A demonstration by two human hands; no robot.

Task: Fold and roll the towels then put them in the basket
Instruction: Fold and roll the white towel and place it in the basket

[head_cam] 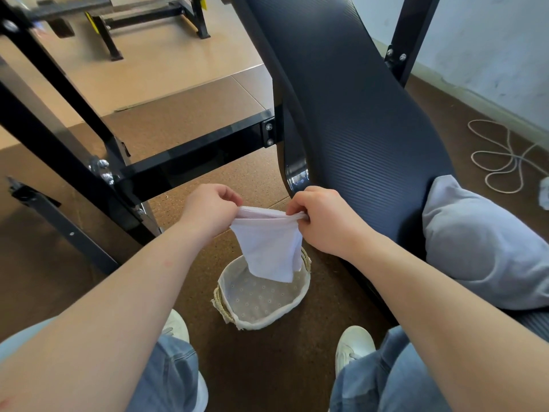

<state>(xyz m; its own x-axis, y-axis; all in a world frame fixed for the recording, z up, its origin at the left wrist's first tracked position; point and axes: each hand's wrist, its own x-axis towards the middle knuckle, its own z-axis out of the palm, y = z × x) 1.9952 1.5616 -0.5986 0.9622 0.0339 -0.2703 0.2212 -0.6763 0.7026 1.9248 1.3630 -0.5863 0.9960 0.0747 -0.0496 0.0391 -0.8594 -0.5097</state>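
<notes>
A small white towel (269, 248) hangs folded in the air in front of me. My left hand (209, 211) pinches its top left corner and my right hand (323, 217) pinches its top right corner, so the top edge is stretched between them. The towel's lower end dangles over the far rim of a small round woven basket (297, 303) with a dotted cloth lining, which sits on the brown floor between my feet. Nothing lies inside the basket.
A dark padded bench (356, 114) on a black metal frame (193, 156) runs from top centre to the right. A pale grey cushion (481, 248) lies on the bench's near end. A white cord (502, 156) is coiled on the floor at right.
</notes>
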